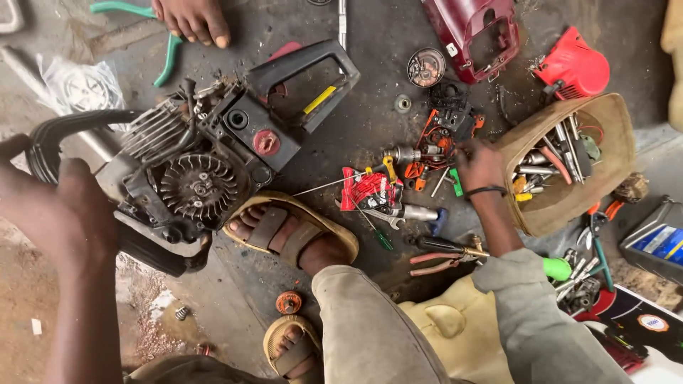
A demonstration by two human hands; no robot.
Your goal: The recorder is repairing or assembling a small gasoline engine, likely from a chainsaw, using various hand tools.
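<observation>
At nine o'clock, the heavy, rigid chainsaw engine (199, 163) is gripped by its handlebar (50, 142) in the closed left hand (71, 213); the right hand (478, 165), fingers narrow, picks among small parts (441, 142).

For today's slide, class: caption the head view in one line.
Left hand grips a stripped chainsaw engine; right hand reaches into scattered tools.

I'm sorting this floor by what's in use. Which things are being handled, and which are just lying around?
In hand:
left hand gripping the chainsaw engine
right hand in the pile of small parts

Lying about:
tool bag
red covers
green-handled pliers
</observation>
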